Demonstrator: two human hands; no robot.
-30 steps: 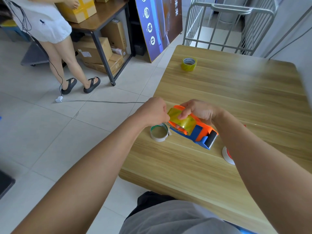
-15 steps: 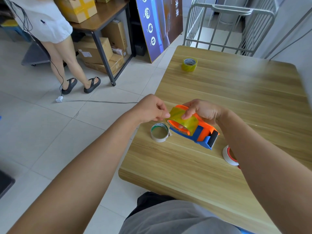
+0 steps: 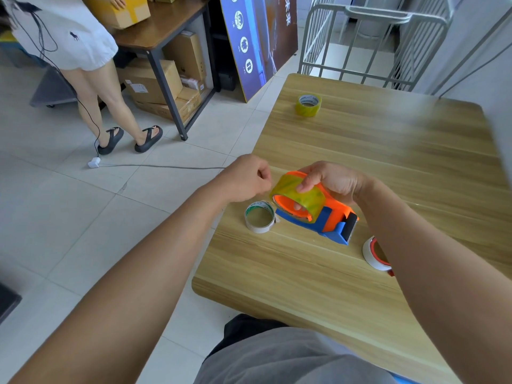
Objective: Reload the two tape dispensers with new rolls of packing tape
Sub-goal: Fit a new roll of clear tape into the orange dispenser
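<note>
An orange and blue tape dispenser [image 3: 329, 217] rests on the wooden table [image 3: 374, 162], a yellowish tape roll [image 3: 300, 196] seated on its orange hub. My right hand [image 3: 329, 181] grips the roll and the dispenser's top from behind. My left hand [image 3: 246, 177] is closed in a pinch just left of the roll; whether it holds the tape end is unclear. An empty white cardboard core [image 3: 260, 217] lies left of the dispenser. A second new roll [image 3: 309, 104] stands at the far left of the table. A white and red dispenser [image 3: 374, 254] shows partly under my right forearm.
The table's left edge runs beside my left hand, with tiled floor and a cable [image 3: 155, 166] below. A person [image 3: 83, 51] stands at a dark desk with cardboard boxes [image 3: 155, 79]. A metal cage cart [image 3: 374, 37] stands behind the table.
My left hand has drawn a short way left, away from the roll. The dispenser and roll stay in my right hand's grip on the table.
</note>
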